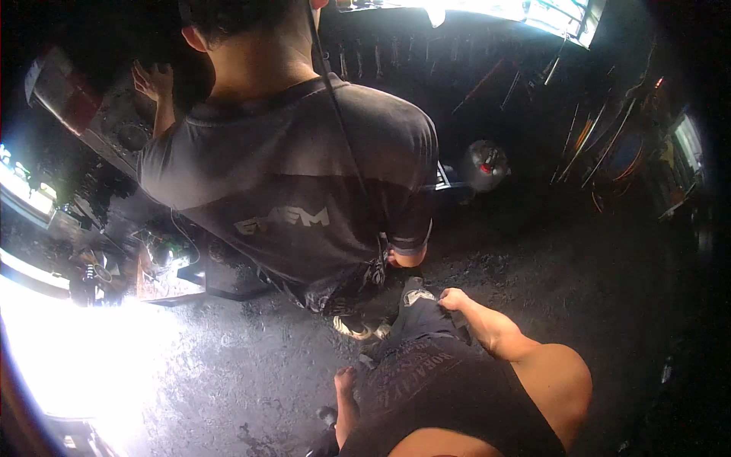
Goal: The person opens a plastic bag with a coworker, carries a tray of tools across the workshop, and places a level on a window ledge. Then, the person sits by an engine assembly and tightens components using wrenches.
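Wearer's right hand point(451, 298) is by the outer edge of the dark trousers point(426, 324), near the knee-to-foot end in this view; contact unclear. Trousers sit below the dark printed shirt point(426, 373), long axis running up-frame, lower end pointing away from the camera toward a pale patterned shoe point(417, 295). They look matte, dark blue-grey, creased, foreshortened. Left hand point(345, 378) hangs at the other side, just beside the shirt, well apart from the right. Fingers look curled on both, but too small to tell whether closed on anything. Co-worker point(282, 183) stands ahead, back turned, in a dark tee with pale lettering. Textured dark floor point(251, 358) underneath.
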`<action>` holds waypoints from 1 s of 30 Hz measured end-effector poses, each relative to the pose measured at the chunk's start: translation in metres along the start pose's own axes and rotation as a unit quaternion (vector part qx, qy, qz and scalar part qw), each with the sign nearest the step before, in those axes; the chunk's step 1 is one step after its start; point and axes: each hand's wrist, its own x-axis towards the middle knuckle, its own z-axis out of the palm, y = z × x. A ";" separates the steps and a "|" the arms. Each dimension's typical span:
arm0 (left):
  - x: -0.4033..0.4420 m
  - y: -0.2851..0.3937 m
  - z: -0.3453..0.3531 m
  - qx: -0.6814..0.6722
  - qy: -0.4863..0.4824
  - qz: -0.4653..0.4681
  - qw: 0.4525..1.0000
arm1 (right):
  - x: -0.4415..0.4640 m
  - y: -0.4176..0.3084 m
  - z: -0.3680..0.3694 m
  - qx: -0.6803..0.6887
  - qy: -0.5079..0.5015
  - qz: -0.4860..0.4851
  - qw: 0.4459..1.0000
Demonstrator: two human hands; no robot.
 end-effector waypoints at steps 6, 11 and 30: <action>0.000 0.002 0.002 -0.003 0.000 -0.005 1.000 | -0.002 0.001 -0.004 0.047 -0.018 0.032 0.998; 0.001 0.006 0.003 -0.008 0.001 -0.011 1.000 | 0.014 0.008 0.002 0.024 0.006 0.013 1.000; 0.038 0.069 0.018 -0.018 -0.009 -0.041 0.999 | 0.011 0.023 -0.064 0.079 0.038 0.072 0.994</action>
